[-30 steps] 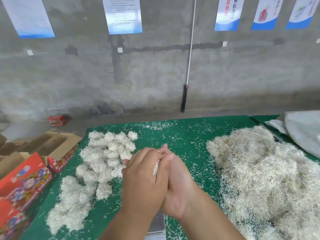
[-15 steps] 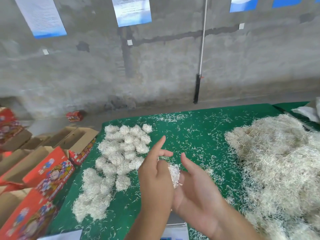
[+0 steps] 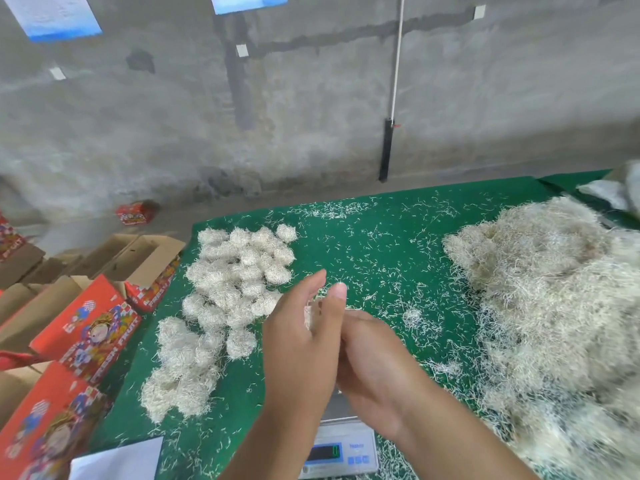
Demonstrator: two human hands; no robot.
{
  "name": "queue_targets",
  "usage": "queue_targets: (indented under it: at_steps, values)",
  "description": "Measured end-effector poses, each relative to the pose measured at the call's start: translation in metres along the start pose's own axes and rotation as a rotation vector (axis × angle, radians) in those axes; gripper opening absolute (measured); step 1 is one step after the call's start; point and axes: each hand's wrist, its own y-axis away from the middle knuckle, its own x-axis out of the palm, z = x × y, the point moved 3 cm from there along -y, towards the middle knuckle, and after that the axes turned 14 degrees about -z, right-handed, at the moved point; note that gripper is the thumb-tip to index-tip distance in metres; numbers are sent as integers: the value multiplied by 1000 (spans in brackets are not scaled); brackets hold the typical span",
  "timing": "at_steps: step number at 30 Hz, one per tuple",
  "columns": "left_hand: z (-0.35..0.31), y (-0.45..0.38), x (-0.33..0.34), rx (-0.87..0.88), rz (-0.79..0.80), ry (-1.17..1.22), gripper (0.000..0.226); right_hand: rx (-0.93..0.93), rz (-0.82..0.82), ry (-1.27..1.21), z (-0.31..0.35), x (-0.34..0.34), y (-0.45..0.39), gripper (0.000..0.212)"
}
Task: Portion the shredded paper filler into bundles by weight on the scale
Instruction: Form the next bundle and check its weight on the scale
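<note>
A small wad of filler [image 3: 309, 315] sat pressed between the two palms, only a pale sliver of it showing at the gap near the thumbs. The left hand [image 3: 301, 344] stood on edge with its fingers straight and together, flat against the wad. The right hand [image 3: 372, 367] lay against it from the other side, palm turned up and inward; how far its fingers curled could not be told, since the left hand hid them. Neither grip was a pinch: the wad was held by palm pressure.

Both hands hovered above the scale [image 3: 337, 448], whose steel pan showed just under the wrists and whose lit display faced the near edge; the digits were too blurred to read.

Left of the hands, finished bundles [image 3: 235, 271] lay packed close on the green surface [image 3: 381, 209], with a looser clump [image 3: 180, 372] nearer. To the right rose the big loose heap [image 3: 554, 306]. Stray shreds were scattered across the cloth between them.

Beyond the left edge stood open red boxes [image 3: 86, 323], and a white sheet [image 3: 117, 460] lay at the near left corner.
</note>
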Motion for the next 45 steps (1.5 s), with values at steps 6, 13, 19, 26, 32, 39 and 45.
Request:
queue_targets:
  at_steps: [6,13,19,26,32,39,45]
  values:
    - [2,-10,5,7,-24,-2,47,50,49,-45,3,3,-4,33]
    - [36,-27,14,-302,-20,269,57,79,13,-25,-6,-5,-22,19]
    - [74,-22,26,-541,158,197,32,65,-213,233,-28,-23,-48,20]
    - [202,-34,32,-656,186,74,46,241,-373,122,-64,-59,-118,23]
    - [418,-49,17,-359,331,-686,60,292,-375,109,-110,-96,-214,40]
    - [539,-40,26,66,418,-1083,61,186,-364,200,-156,-97,-332,24]
    - [551,-48,37,129,328,-1007,60,81,-303,353,-178,-37,-447,55]
